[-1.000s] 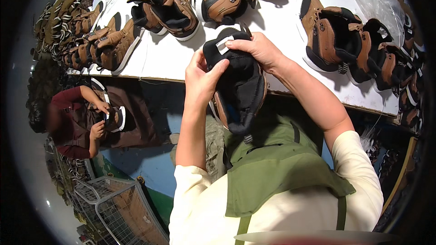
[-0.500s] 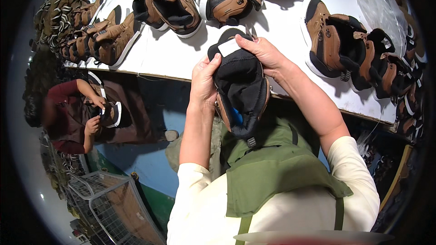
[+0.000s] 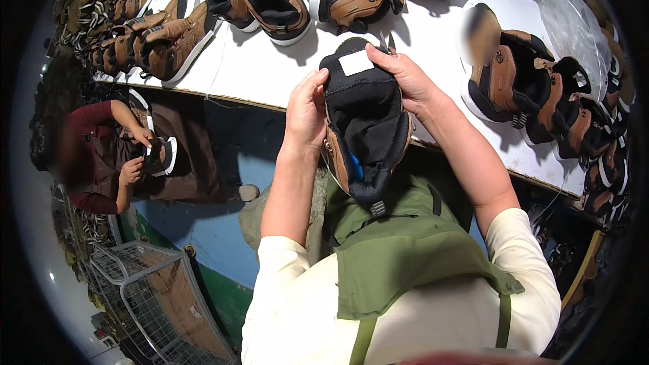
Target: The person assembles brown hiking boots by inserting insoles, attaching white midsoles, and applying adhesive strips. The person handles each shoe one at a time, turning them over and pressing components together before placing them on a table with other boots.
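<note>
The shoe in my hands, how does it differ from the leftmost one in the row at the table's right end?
The held shoe is gripped by the left hand and right hand; the table shoe stands on the tabletop. The held shoe mostly shows black lining and a white label; the table shoe, its brown side. Both have brown uppers and black linings.

Wire cart [image 3: 162,304], near left. Co-worker [image 3: 101,159] in maroon shirt [image 3: 91,203], left. Clear plastic [image 3: 574,34] on white table [image 3: 433,34], far right. Blue floor [image 3: 220,243], left.
</note>
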Motion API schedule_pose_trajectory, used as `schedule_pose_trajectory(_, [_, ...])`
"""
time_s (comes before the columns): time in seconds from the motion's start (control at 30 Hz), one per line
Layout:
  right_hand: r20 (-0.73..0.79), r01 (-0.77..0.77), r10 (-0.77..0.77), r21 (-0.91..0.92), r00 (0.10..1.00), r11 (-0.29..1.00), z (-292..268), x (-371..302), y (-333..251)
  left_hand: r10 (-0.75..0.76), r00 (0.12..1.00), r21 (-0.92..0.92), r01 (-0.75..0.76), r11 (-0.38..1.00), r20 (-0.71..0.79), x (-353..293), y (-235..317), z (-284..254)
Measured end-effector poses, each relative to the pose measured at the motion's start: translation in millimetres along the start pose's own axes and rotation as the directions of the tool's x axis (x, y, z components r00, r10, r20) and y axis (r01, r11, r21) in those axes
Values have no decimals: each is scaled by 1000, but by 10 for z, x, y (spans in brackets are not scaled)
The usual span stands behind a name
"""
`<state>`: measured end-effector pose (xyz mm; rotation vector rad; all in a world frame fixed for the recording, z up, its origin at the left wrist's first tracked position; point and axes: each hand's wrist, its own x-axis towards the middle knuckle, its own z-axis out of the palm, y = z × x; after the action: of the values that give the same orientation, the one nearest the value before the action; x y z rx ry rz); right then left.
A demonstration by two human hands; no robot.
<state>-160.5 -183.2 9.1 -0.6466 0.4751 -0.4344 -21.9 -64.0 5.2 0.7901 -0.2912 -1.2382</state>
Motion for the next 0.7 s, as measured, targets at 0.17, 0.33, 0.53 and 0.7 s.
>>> schedule_pose_trajectory(0.17, [-16,-11,11,-8,1000,1000,-35,15,14,-25,1000,46,25,999,-3,-14,24,-35])
schedule_pose_trajectory(0.33, [-29,0,-1,-14,1000,1000,-4,-6,10,-35,999,50,35,998,11,18,10,-91])
schedule_pose_trajectory(0.53, [-24,-1,0,-33,1000,999,-32,6,21,-14,999,75,11,997,35,19,20,-96])
schedule_pose_trajectory(0.7, [-10,0,0,-41,1000,999,-32,-9,9,-5,996,100,-4,995,89,-37,46,-85])
